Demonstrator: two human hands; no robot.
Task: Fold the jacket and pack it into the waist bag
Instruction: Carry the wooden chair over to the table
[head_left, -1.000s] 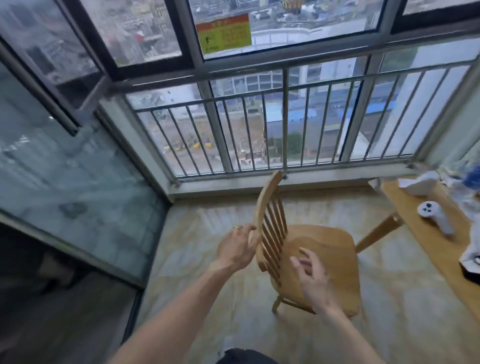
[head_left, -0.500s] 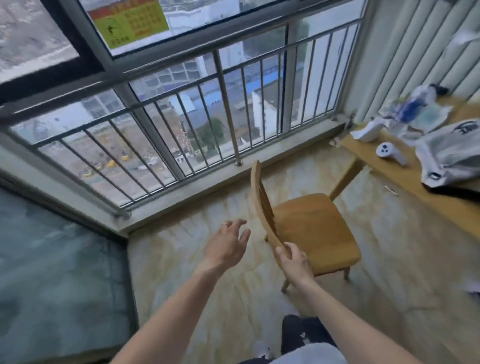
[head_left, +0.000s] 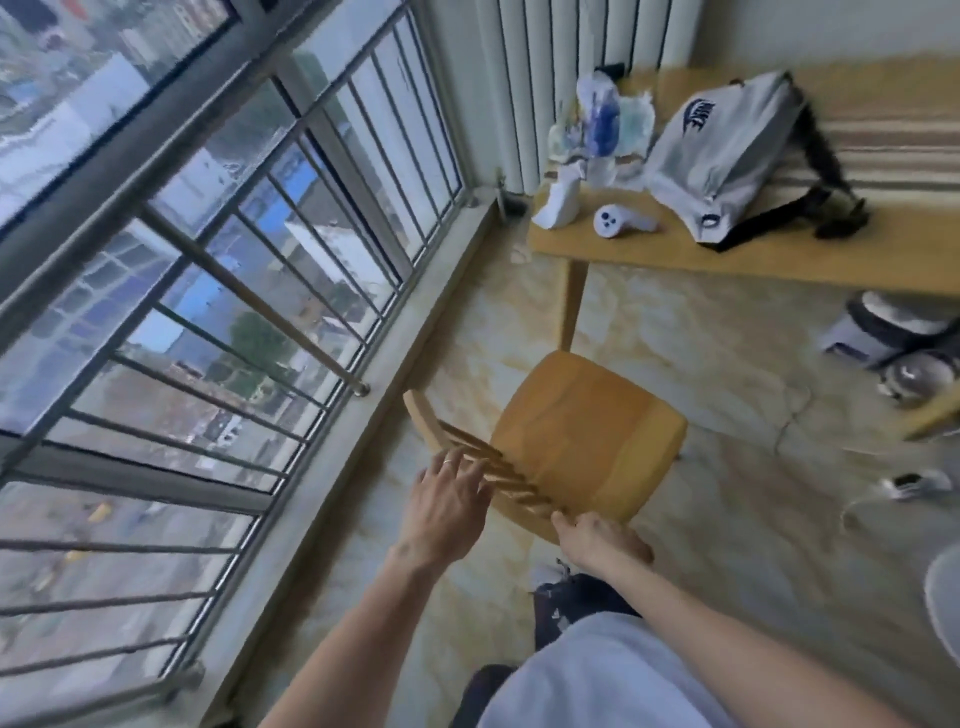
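Fingers of your right hand clench the back rail of the wooden chair at lower centre, while your left hand hovers with fingers spread loose over its slats. Well apart from both, the grey waist bag lies on the wooden table at upper right. Marbled floor tiles spread below; barred windows fill the left.

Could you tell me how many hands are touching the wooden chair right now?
2. The right hand grips the near end of the chair backrest; the left hand rests open against its spindles.
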